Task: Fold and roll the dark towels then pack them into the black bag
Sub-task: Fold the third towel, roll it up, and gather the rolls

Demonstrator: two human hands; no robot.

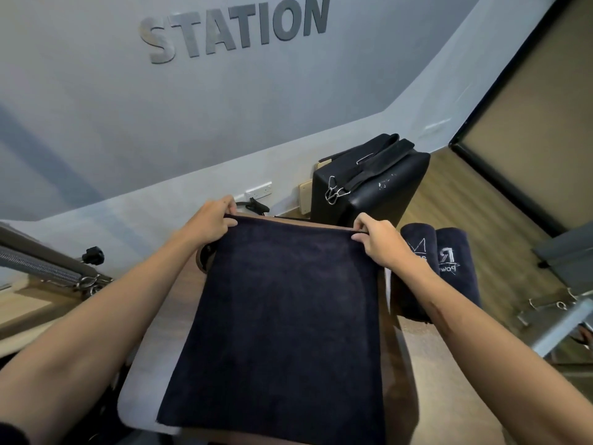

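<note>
A dark navy towel (282,322) lies spread flat on a padded platform (141,380), its far edge away from me. My left hand (211,220) pinches the towel's far left corner. My right hand (378,240) pinches the far right corner. Two rolled dark towels (436,248) with white logos lie side by side just right of my right hand. The black bag (378,181) with straps and metal clips stands on the floor against the wall beyond the platform.
A grey wall with the letters STATION (234,27) rises ahead. Springs and a metal frame (45,268) sit at left. More metal hardware (558,313) lies at right on the wooden floor. A wall socket (258,189) is behind the platform.
</note>
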